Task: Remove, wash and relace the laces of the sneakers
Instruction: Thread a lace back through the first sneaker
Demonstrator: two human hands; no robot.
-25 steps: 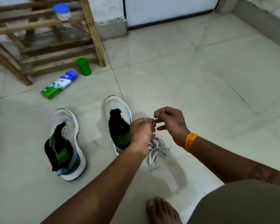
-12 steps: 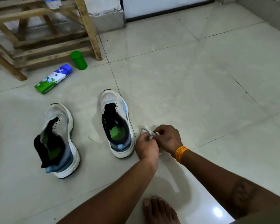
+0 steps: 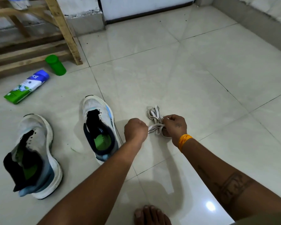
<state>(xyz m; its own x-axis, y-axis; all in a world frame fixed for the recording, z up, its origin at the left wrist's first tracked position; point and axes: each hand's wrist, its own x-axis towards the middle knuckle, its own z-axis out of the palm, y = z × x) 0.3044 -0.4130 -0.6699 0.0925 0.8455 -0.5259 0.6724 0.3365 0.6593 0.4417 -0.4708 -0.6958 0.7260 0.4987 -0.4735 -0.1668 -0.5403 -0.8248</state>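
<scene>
**Both hands on the bundle of laces, beside two unlaced sneakers**

The person sits low over a pale tiled floor [image 3: 177, 75] and both arms reach forward. The right hand [image 3: 174, 125], with an orange band [image 3: 183, 141] on its wrist, has its fingers curled around a bundle of white laces [image 3: 155, 114]. The bundle lies on the tile, and its loops come out beyond the knuckles, on the side away from the person. The left hand [image 3: 135, 129] is closed like a fist, and a short piece of lace runs from it across to the right hand, so it pinches one end of the lace. The two hands are close to each other but they do not touch.

Just left of the left hand stands the nearer sneaker [image 3: 99, 127], white with a dark collar and a green insole; its eyelets carry no lace. The second sneaker [image 3: 34, 153] stands further to the left, well apart from the hands. It has no lace either, and its dark tongue is pulled open.

Further away, near the wooden rack [image 3: 62, 25], a green cup [image 3: 55, 64] stands on the floor. A tube with a blue cap [image 3: 27, 86] lies on its side just beside it. A bare foot [image 3: 150, 215] shows at the lower edge, between the two arms.
</scene>
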